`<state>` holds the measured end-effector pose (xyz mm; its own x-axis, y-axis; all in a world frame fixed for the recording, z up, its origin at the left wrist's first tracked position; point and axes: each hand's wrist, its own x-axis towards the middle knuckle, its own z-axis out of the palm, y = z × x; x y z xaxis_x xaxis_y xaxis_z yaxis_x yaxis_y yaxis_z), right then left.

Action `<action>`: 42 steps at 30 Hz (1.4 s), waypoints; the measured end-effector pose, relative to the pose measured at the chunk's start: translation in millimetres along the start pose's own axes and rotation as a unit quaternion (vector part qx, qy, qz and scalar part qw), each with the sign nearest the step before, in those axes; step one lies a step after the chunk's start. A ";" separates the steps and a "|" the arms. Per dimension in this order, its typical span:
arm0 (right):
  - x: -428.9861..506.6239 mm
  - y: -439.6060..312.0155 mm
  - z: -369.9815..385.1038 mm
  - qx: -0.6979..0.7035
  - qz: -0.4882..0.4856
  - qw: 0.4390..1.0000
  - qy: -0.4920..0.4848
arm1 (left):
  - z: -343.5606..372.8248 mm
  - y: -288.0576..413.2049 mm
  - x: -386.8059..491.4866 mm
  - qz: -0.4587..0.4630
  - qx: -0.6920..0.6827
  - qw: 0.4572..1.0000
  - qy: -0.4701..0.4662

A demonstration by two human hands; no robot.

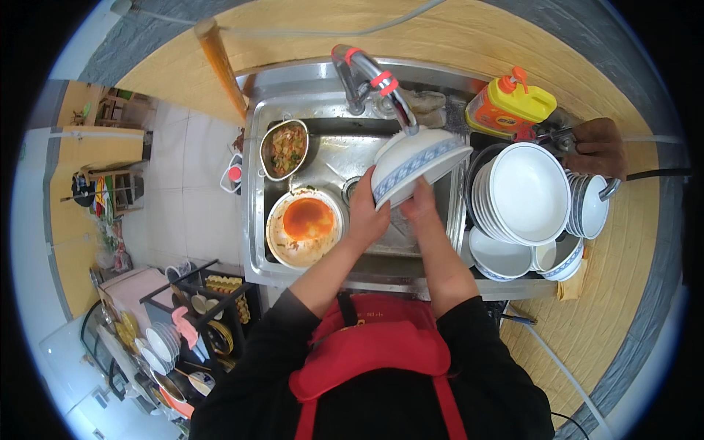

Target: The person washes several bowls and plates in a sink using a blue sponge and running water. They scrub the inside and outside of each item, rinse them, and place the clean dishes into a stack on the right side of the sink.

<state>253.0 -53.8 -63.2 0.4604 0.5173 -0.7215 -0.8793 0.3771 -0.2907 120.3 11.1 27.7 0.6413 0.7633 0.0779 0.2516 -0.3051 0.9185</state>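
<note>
My left hand grips the near left rim of a large white bowl with a blue patterned band. The bowl is tilted, its base turned up towards the chrome faucet. My right hand is at the bowl's lower side, its fingertips hidden by the rim; whether it grips or only touches cannot be seen. Below lies the stainless steel sink basin. In its near left corner stands a white basin holding reddish-orange liquid. Behind that, a metal strainer holds food scraps.
Stacked white bowls crowd the right side, with smaller bowls beyond. A yellow pump bottle and brown gloves are at the back right. A wooden handle leans at the back left. A black rack stands lower left.
</note>
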 end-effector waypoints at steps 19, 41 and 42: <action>2.8 -36.0 13.9 -0.014 -0.080 0.992 -0.094 | -23.9 42.4 3.2 0.061 0.087 0.993 -0.047; -18.0 -58.7 1.9 -0.127 -0.214 0.968 -0.028 | -50.3 71.6 40.2 0.080 0.092 0.978 -0.171; -18.9 -57.1 2.6 -0.117 -0.201 0.972 -0.026 | -47.6 67.4 35.7 0.090 0.087 0.981 -0.146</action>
<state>294.7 -83.1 -31.3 0.7730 0.4053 -0.4881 -0.6274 0.3747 -0.6826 125.6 44.8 110.8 0.8608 0.5000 0.0946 0.2194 -0.5323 0.8176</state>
